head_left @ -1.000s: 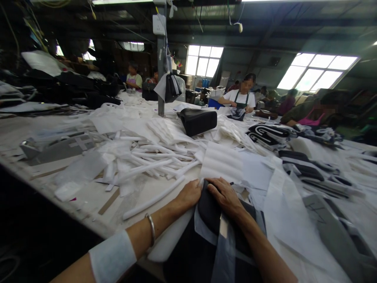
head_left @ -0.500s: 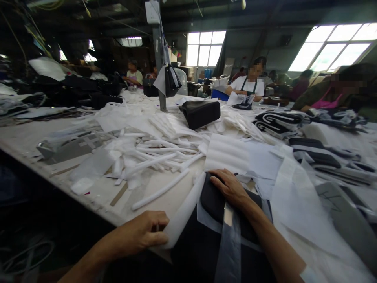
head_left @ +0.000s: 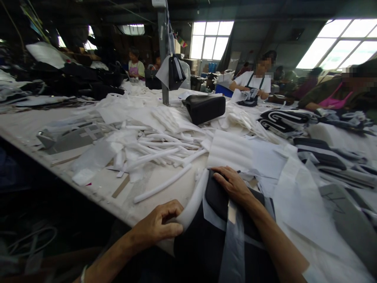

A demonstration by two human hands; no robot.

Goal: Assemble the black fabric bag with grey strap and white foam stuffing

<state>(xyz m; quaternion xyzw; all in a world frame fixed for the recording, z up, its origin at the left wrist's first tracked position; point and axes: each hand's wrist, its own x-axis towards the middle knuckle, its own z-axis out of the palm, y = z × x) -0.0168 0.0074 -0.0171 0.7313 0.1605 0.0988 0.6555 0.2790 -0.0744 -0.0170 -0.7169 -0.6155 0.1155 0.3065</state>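
Observation:
A black bag lies at the near edge of the table, partly wrapped in a sheet of white foam. My left hand pinches the foam's near-left edge between thumb and fingers. On the bag's rounded black flap rests my right hand, fingers stretched out and nothing gripped. A strap covered in cloudy plastic film runs down the front of the bag. The bag's lower part fades into shadow.
White foam rods and crumpled foam sheets cover the table. Farther back stand another black bag and a metal post. Folded black pieces lie to the right. Several people sit across the table.
My left hand has moved right with the foam edge, which now curls closer against the bag. My right hand keeps its place on the flap. The view has shifted slightly.

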